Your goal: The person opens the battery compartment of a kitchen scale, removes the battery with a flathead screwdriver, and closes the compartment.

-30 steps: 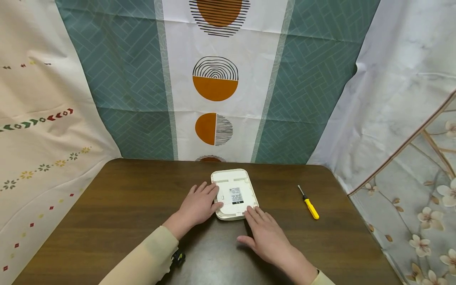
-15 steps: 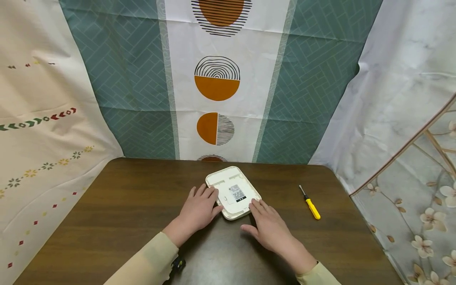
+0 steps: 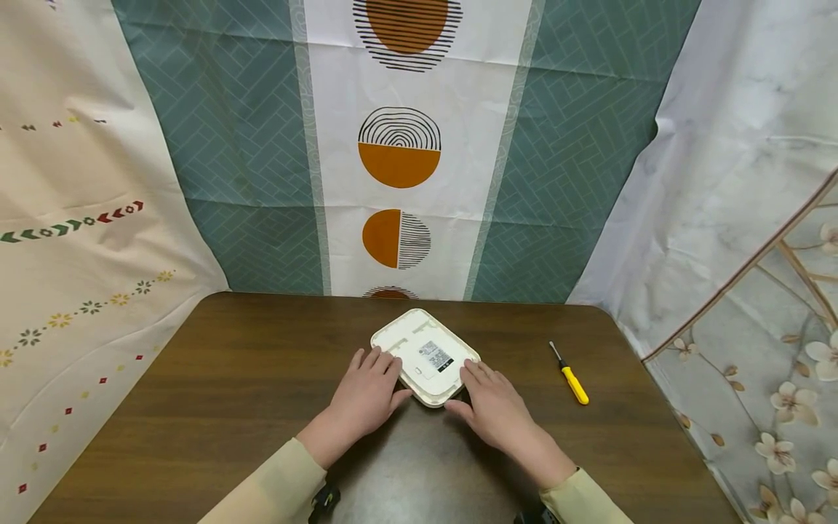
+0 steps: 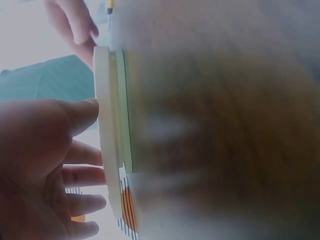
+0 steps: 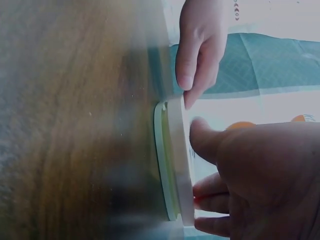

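Touches the near left side of the white device (image 3: 411, 356) with the left grip (image 3: 362, 393), held wide, with fairly straight, spread fingers and thumb towards the near corner. Touches the right side likewise with the right grip (image 3: 495, 406), also wide. Meets the edge with fingertips there; cannot tell whether the right thumb makes contact.

Lies flat on the bench (image 3: 196, 407) between both grips, turned diagonally, pointing one corner towards the person. Bears a printed label (image 3: 436, 356) with a dark strip on the upward face. Shows, in both wrist views, a seam between two layers.

Has a screwdriver (image 3: 568, 371) on the bench too, well apart to the right, with its yellow handle nearer and metal tip farther away. Wears cream sleeves (image 3: 271, 473). Faces a teal and white cloth (image 3: 399, 240) with orange half-circles, flanked by a beige cloth (image 3: 72, 262) and a marbled, flowered cloth (image 3: 733, 306).
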{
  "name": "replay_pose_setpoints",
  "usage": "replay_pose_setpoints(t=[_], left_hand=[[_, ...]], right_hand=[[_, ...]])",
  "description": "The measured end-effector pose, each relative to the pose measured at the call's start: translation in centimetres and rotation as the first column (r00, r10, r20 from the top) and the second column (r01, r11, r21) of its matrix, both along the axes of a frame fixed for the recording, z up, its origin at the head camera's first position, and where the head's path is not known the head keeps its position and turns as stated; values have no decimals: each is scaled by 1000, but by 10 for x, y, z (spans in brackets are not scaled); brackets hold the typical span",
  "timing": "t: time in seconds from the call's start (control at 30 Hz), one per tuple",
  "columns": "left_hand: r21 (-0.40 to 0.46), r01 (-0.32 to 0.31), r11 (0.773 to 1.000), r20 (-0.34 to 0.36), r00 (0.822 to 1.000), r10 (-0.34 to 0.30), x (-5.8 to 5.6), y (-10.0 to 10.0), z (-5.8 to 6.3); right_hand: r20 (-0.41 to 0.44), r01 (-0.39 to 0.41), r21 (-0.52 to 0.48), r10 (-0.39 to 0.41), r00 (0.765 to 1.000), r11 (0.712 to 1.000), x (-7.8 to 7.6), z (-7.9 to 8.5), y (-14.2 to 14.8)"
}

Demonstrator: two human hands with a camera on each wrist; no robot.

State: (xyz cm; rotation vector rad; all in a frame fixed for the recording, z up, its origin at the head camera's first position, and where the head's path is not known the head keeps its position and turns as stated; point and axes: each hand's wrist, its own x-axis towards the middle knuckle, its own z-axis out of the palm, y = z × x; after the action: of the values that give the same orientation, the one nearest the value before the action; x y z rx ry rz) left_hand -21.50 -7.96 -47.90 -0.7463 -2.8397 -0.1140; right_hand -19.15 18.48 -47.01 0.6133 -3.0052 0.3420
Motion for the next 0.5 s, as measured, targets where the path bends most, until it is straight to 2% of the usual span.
replay_pose_setpoints(t=[0.23,0.5], left_hand=[[-20,9,1000,3,1000,-9,7,-2,2],[-23,31,999,-14,999,-31,18,-3,5]], right_hand=[[-37,-9,33,10,999,999,-8,0,-1],[-78,-21,14,22,997,1000,-13,1,-3]])
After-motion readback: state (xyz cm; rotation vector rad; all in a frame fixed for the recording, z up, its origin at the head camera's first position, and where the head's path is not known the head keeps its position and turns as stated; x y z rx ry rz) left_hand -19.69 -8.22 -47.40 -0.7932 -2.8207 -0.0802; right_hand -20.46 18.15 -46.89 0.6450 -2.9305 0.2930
